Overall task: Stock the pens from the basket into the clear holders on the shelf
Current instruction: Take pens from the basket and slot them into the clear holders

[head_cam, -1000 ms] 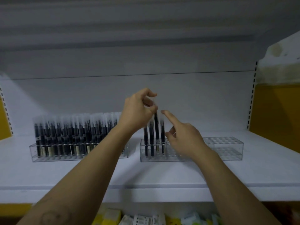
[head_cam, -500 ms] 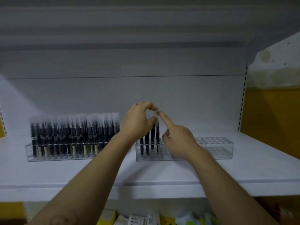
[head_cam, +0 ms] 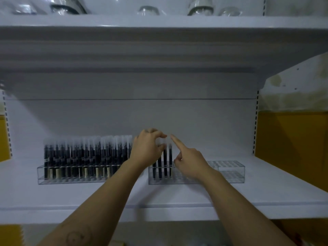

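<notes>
Left of the right clear holder (head_cam: 196,173), another holder (head_cam: 76,174) is seen packed full. Only 4 pens (head_cam: 162,161) are seated in its left end. A pen cap is pinched by the left hand (head_cam: 148,150); the right hand (head_cam: 189,159) is held pointing, forefinger out. Most slots remain unfilled.

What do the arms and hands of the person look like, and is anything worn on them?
Both forearms are bare: no sleeves, gloves or watch show. The left hand and right hand show no rings that I can make out. The left forearm carries a faint round tattoo near the bottom edge; its design is too dim to read.
</notes>
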The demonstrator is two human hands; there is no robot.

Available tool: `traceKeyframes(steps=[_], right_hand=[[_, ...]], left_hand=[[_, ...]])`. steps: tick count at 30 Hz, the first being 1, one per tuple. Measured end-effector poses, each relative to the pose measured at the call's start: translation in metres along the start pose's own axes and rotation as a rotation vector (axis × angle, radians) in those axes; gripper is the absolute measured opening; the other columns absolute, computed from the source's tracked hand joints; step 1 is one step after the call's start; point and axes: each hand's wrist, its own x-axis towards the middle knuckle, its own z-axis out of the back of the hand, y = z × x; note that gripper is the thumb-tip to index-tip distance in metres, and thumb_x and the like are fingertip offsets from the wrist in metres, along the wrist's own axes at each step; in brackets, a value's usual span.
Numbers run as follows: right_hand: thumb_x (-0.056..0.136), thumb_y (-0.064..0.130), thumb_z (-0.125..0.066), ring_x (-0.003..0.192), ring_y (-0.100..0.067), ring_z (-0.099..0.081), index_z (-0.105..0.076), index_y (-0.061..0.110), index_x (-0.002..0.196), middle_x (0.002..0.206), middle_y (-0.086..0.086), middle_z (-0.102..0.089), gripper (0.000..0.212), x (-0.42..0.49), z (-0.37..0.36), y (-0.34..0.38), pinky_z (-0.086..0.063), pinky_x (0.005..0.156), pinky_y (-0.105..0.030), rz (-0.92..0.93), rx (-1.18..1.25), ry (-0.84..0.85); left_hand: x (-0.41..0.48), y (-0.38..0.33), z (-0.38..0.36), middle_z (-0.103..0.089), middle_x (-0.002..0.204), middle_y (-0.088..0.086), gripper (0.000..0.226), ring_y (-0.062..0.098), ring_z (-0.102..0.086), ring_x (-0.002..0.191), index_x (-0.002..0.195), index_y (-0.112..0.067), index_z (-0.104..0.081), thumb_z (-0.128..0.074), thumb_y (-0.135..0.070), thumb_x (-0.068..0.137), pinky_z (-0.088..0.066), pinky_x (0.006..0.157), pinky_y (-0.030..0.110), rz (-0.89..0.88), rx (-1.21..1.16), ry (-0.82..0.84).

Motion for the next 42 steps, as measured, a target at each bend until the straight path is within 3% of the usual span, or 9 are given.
traceKeyframes(steps=[4,8,12,17,23,25,30,37,42], right_hand=[[0.090,0.021,-0.066,0.107,-0.021,-0.059,0.007,0.043,0.151,0.132,-0.005,-0.052,0.097,-0.009,-0.003,-0.001,-0.049,0.090,-0.032,-0.064,0.220,-0.030],[0.088,0.029,-0.068,0.134,-0.021,-0.039,0.000,0.037,0.153,0.153,-0.003,-0.029,0.094,-0.028,-0.003,0.001,-0.039,0.107,-0.035,-0.041,0.193,-0.070],[0.090,0.029,-0.065,0.135,-0.015,-0.036,-0.016,0.034,0.151,0.151,0.004,-0.029,0.079,-0.060,-0.001,0.015,-0.033,0.106,-0.028,0.027,0.175,-0.128],[0.089,0.028,-0.066,0.129,-0.009,-0.040,-0.031,0.033,0.146,0.144,0.009,-0.037,0.068,-0.107,-0.015,0.040,-0.037,0.106,-0.027,0.122,0.201,-0.191],[0.088,0.026,-0.067,0.107,0.000,-0.048,-0.049,0.031,0.131,0.121,0.016,-0.048,0.047,-0.165,-0.071,0.045,-0.047,0.091,-0.025,0.173,0.269,-0.218],[0.090,0.030,-0.064,0.110,-0.004,-0.048,-0.048,0.030,0.133,0.120,0.015,-0.048,0.046,-0.182,-0.101,0.037,-0.045,0.092,-0.026,0.163,0.207,-0.145],[0.092,0.040,-0.059,0.135,-0.015,-0.033,-0.031,0.029,0.147,0.148,0.008,-0.033,0.062,-0.222,-0.185,0.012,-0.034,0.108,-0.032,0.027,0.113,0.181],[0.092,0.039,-0.061,0.141,-0.020,-0.025,-0.027,0.025,0.150,0.156,0.003,-0.024,0.069,-0.270,-0.290,-0.028,-0.029,0.113,-0.036,-0.102,0.071,0.541],[0.090,0.039,-0.060,0.136,-0.023,-0.036,-0.034,0.023,0.147,0.150,0.000,-0.034,0.065,-0.308,-0.353,-0.054,-0.036,0.109,-0.037,-0.213,0.074,0.761]], left_hand=[[-0.014,-0.002,0.011,-0.041,0.148,-0.005,0.052,0.020,-0.036,0.134,0.140,-0.033,-0.043,-0.059,-0.039,0.091,-0.027,0.113,0.041,-0.049,0.013,-0.022],[-0.038,-0.006,0.025,-0.044,0.144,-0.004,0.055,0.018,-0.036,0.132,0.142,-0.027,-0.040,-0.058,-0.038,0.091,-0.027,0.114,0.037,-0.094,0.015,-0.068],[-0.077,-0.006,0.030,-0.047,0.140,-0.005,0.054,0.016,-0.038,0.130,0.140,-0.026,-0.043,-0.059,-0.038,0.090,-0.026,0.111,0.033,-0.102,0.032,-0.080],[-0.139,-0.002,0.022,-0.049,0.136,-0.007,0.050,0.015,-0.039,0.127,0.135,-0.028,-0.047,-0.060,-0.041,0.089,-0.030,0.106,0.034,-0.094,0.054,-0.073],[-0.222,0.014,0.005,-0.054,0.128,-0.006,0.048,0.018,-0.045,0.122,0.130,-0.025,-0.053,-0.061,-0.041,0.085,-0.036,0.097,0.036,-0.053,0.111,-0.037],[-0.252,0.023,-0.005,-0.055,0.127,-0.006,0.048,0.019,-0.047,0.120,0.130,-0.026,-0.053,-0.060,-0.042,0.085,-0.037,0.095,0.037,-0.023,0.139,0.002],[-0.325,0.046,-0.039,-0.050,0.136,-0.005,0.053,0.020,-0.043,0.127,0.137,-0.026,-0.046,-0.057,-0.045,0.088,-0.032,0.101,0.035,0.090,0.165,0.230],[-0.409,0.084,-0.106,-0.041,0.145,-0.005,0.059,0.019,-0.030,0.138,0.143,-0.027,-0.037,-0.050,-0.052,0.091,-0.023,0.111,0.036,0.301,0.199,0.588],[-0.463,0.112,-0.147,-0.042,0.146,-0.002,0.059,0.019,-0.033,0.137,0.143,-0.026,-0.039,-0.053,-0.049,0.090,-0.026,0.111,0.036,0.499,0.118,0.743]])
